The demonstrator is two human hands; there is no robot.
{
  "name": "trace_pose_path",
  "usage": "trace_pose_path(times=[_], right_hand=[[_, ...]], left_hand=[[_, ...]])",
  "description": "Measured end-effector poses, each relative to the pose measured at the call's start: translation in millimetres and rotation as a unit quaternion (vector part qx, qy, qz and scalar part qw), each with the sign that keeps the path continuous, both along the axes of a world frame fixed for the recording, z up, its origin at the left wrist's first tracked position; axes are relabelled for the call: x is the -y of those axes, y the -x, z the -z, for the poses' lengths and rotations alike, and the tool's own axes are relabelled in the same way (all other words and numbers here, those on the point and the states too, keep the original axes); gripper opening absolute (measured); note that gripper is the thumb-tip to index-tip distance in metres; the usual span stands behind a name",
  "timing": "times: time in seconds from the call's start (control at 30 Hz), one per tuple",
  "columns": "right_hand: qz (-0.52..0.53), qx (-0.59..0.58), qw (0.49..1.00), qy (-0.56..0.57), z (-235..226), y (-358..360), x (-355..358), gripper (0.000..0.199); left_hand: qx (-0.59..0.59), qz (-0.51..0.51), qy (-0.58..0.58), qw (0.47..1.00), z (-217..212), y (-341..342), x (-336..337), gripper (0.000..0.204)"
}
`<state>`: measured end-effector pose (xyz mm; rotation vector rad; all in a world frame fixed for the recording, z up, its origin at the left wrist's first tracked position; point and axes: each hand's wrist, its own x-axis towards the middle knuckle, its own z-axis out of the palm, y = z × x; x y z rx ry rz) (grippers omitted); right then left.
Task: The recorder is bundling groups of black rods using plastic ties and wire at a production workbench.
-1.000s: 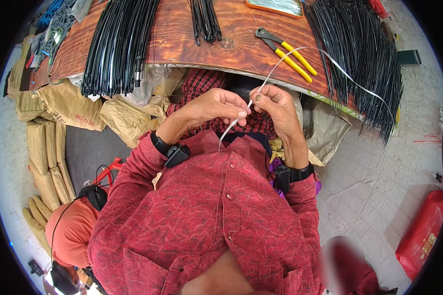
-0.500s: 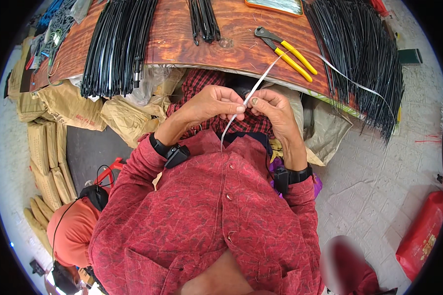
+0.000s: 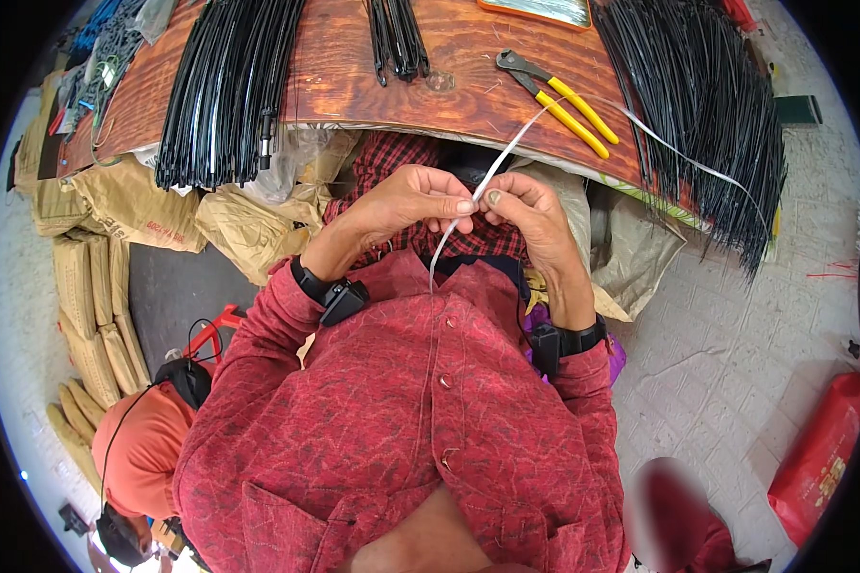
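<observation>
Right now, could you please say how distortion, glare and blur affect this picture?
In the head view, the fisheye bends the edge of the wooden table and leaves black corners; glints streak the black bundle at left; a patch at lower right is heavily blurred; the left hand, right hand and pliers look fairly sharp.

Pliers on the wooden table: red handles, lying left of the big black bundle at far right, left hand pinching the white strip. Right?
Handle colour is wrong: the head view shows the pliers with yellow handles, not red. The rest holds: they lie on the wooden table, left of the big black bundle, and the left hand pinches the white strip.
</observation>
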<state>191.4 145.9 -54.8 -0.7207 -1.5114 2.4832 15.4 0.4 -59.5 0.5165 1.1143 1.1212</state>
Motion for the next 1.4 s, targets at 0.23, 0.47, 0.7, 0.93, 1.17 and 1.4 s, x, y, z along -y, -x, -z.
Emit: trace_pose_path(times=[0.23,0.47,0.7,0.93,1.17,1.4], right_hand=[[-0.002,0.008,1.000,-0.005,1,0,1,0.011],[-0.006,0.010,1.000,0.003,5,-1,1,0.010],[0.014,-0.001,1.000,-0.004,3,0,4,0.009],[0.055,0.039,0.996,-0.053,2,4,8,0.013],[0.072,0.057,0.992,-0.090,2,8,12,0.015],[0.085,0.066,0.987,-0.123,6,16,19,0.016]], left_hand=[[-0.008,0.007,-0.008,1.000,-2,0,0,0.027],[0.004,0.021,-0.008,1.000,0,0,0,0.028],[0.035,0.009,-0.014,0.999,6,-2,-1,0.027],[-0.297,-0.125,-0.087,0.943,-18,-25,-7,0.015],[-0.612,-0.164,-0.187,0.750,-17,-30,-10,0.007],[-0.589,-0.181,-0.133,0.776,-15,-31,-12,0.007]])
